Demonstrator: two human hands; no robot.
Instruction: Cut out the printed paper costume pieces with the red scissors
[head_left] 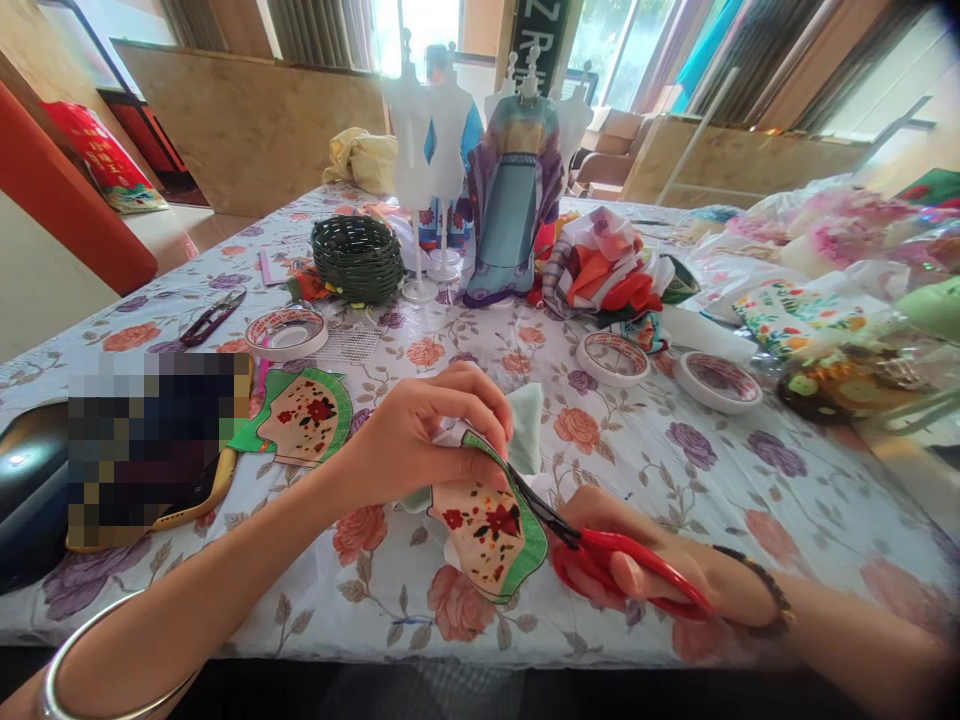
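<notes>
My left hand (pixel 457 425) pinches the upper edge of a cut fabric piece (pixel 484 525), cream with red flowers and a green border. Red-handled scissors (pixel 637 575) are gripped in my right hand (pixel 600 520), fingers through the loops. Their dark blades lie along the green border, just right of my left fingertips; whether the blades are parted is hard to make out. Pale green cloth (pixel 526 425) shows behind my left hand. A similar flowered fabric piece (pixel 304 415) with a green edge lies flat beside my left forearm.
Tape rolls (pixel 285 335) sit on the flowered tablecloth (pixel 690 500) left and right. Small snips (pixel 214 318) lie at the left, near a partly blurred phone (pixel 161 450). Farther back are a dark woven basket (pixel 356 260), white mannequins (pixel 416 150), a dressed mannequin (pixel 514 200) and bunched fabric (pixel 607 260).
</notes>
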